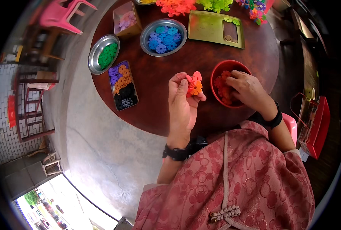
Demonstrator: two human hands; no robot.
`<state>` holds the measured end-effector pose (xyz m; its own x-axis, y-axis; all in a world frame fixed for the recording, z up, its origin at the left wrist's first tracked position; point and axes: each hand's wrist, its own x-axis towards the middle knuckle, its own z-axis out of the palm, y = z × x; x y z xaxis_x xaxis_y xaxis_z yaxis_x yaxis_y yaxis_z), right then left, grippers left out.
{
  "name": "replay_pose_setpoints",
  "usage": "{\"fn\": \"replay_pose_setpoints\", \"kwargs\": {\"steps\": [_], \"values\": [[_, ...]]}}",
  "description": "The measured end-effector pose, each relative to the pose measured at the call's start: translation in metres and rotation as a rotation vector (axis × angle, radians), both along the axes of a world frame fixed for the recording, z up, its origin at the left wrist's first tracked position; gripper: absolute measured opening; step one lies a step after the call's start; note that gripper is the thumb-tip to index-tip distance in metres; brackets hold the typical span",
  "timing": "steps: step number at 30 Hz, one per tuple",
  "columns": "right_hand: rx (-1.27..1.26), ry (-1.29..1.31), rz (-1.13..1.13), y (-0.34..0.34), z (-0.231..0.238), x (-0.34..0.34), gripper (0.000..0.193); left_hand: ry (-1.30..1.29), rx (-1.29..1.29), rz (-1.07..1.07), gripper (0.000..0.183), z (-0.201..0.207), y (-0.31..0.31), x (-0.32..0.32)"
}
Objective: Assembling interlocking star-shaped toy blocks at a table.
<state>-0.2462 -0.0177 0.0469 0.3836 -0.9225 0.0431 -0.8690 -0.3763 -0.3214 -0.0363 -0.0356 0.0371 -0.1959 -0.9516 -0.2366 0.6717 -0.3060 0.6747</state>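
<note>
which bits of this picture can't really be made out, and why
All in the head view:
Right hand: whether it grips a piece inside the red bowl is hidden by the hand itself.
Red-orange cluster: partly covered by the left hand, so its piece count is unclear.
Yellow pieces: cut off by the top edge.
Pink pieces: too blurred to count.
Outdoor scene: too small and glaring for detail.

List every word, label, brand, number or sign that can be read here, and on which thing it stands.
No text can be read.
The red bowl and flower-shaped pieces show no readable lettering; the red panel at far left is too small and blurred to tell.
</note>
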Motion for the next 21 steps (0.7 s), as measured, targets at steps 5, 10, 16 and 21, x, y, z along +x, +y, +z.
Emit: {"fn": "replay_pose_setpoints", "kwargs": {"steps": [5,10,16,21], "values": [[0.041,-0.036,-0.011,0.001,0.003,0.003,0.021,0.024,0.01,-0.092,0.027,-0.003,-0.001,0.003],[0.039,-0.068,-0.011,0.001,0.001,0.003,0.018,-0.022,0.043,-0.076,0.029,-0.004,-0.002,0.005],[-0.007,-0.039,-0.055,0.0,-0.005,0.005,0.017,-0.064,0.089,-0.02,0.026,-0.001,-0.001,0.005],[-0.081,-0.013,-0.043,-0.011,-0.005,0.023,0.013,-0.099,0.059,-0.057,0.025,0.0,-0.001,0.005]]}}
